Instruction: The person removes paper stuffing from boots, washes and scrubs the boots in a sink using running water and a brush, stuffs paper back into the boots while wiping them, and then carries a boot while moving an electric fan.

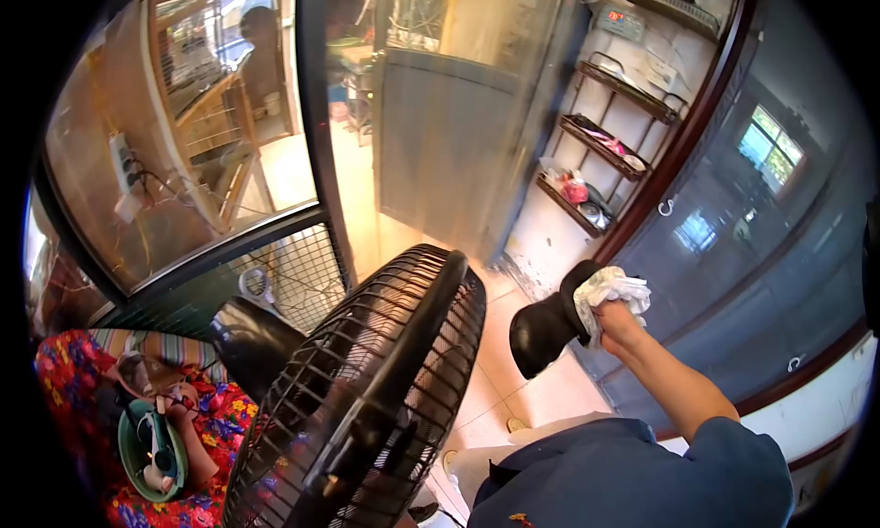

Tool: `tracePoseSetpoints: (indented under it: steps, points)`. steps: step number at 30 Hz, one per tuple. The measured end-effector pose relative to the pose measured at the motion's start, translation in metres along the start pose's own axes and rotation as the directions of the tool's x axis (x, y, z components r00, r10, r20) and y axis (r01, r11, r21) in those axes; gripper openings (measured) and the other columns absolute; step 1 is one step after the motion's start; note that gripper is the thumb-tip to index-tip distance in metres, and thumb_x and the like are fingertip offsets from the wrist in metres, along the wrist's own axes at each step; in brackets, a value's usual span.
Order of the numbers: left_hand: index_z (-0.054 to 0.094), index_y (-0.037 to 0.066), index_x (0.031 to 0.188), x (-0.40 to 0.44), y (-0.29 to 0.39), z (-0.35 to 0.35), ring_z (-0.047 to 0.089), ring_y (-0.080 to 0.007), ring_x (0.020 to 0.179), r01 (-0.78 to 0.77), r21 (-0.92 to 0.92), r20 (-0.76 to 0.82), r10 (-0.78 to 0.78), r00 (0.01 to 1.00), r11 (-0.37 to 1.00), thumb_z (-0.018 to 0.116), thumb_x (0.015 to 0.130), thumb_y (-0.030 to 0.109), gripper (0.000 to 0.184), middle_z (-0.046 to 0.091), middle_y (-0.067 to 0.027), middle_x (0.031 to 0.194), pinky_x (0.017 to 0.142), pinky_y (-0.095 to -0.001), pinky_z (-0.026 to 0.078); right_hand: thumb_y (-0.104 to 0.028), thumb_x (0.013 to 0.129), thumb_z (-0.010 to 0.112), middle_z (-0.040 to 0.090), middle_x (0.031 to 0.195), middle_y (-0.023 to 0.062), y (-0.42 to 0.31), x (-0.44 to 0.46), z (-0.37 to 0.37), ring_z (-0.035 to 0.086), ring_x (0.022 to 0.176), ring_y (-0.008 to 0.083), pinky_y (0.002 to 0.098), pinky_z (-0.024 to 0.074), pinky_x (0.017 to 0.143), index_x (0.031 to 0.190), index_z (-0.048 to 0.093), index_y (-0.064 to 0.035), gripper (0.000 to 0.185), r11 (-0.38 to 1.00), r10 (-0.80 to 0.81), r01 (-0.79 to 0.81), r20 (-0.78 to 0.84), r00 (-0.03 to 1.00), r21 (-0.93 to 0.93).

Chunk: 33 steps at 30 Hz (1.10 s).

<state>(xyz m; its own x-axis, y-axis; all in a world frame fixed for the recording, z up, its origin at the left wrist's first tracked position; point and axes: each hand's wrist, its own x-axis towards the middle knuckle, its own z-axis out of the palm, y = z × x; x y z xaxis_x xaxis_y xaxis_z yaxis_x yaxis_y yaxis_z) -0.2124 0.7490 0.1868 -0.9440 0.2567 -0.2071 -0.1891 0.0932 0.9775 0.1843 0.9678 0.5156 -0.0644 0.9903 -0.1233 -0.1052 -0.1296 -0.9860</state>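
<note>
My right hand point(620, 328) is closed on a crumpled white cloth point(616, 288), its arm stretched out to the right of my body. Against the cloth is a smooth black rounded object point(547, 333), wide at its lower end and narrower near the hand; I cannot tell its exact kind. Part of it lies hidden behind the cloth. A large black fan point(380, 381) with a wire cage stands close in front, to the left of this object and apart from it. My left hand is not in view.
On the left, a red floral cloth point(87, 372) carries a green basket point(128, 455) with small items. A grey door point(449, 143) stands ajar ahead. A dark wall rack point(600, 138) holds several things. A dark glossy panel point(733, 253) lines the right, above the tiled floor point(495, 381).
</note>
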Motion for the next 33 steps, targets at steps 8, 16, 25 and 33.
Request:
tracePoseSetpoints:
  steps: [8, 16, 25, 33]
  points:
    - [0.058, 0.011, 0.113, -0.002, -0.01, -0.006, 0.056, -0.0159, 0.102, 0.014, 0.009, 0.006, -0.014, 1.0, 1.0, 0.061, 0.085, 0.024, 0.031, 0.061, -0.0044, 0.11, 0.081, -0.0321, 0.046, -0.008, 0.086, 0.059, 0.057, 0.109, 0.0029, -0.016, -0.018, -0.01, 0.056, 0.098, 0.0148, 0.0314, 0.048, 0.084, 0.117, 0.05, -0.0084, 0.032, 0.995, -0.099, 0.098, -0.125, 0.987, -0.021]
    - [0.057, 0.012, 0.114, -0.008, -0.014, -0.018, 0.056, -0.0166, 0.104, 0.049, 0.025, -0.016, -0.049, 0.999, 0.998, 0.06, 0.086, 0.027, 0.032, 0.061, -0.0045, 0.113, 0.081, -0.0324, 0.046, -0.011, 0.09, 0.059, 0.059, 0.105, 0.0035, -0.017, -0.023, -0.024, 0.057, 0.095, 0.0154, 0.0324, 0.0494, 0.082, 0.112, 0.054, -0.0065, 0.023, 0.995, -0.1, 0.099, -0.022, 0.995, -0.019]
    - [0.057, 0.013, 0.116, -0.014, -0.015, -0.032, 0.055, -0.0174, 0.106, 0.079, 0.032, -0.054, -0.077, 0.996, 0.996, 0.059, 0.088, 0.03, 0.033, 0.06, -0.0046, 0.115, 0.082, -0.0328, 0.046, -0.007, 0.092, 0.053, 0.06, 0.105, 0.0051, -0.009, -0.019, -0.021, 0.056, 0.097, 0.0164, 0.0301, 0.0476, 0.084, 0.114, 0.055, -0.0053, 0.022, 0.942, -0.333, 0.329, -0.07, 0.94, -0.065]
    - [0.056, 0.014, 0.118, -0.068, -0.016, -0.043, 0.055, -0.0181, 0.108, 0.197, 0.046, -0.02, -0.197, 0.98, 0.979, 0.058, 0.09, 0.033, 0.034, 0.06, -0.0047, 0.117, 0.082, -0.0332, 0.046, -0.005, 0.083, 0.056, 0.055, 0.101, 0.0075, -0.009, -0.009, -0.024, 0.055, 0.094, 0.0184, 0.03, 0.0476, 0.077, 0.104, 0.057, -0.003, 0.022, 0.677, -0.481, 0.518, 0.219, 0.849, -0.522]
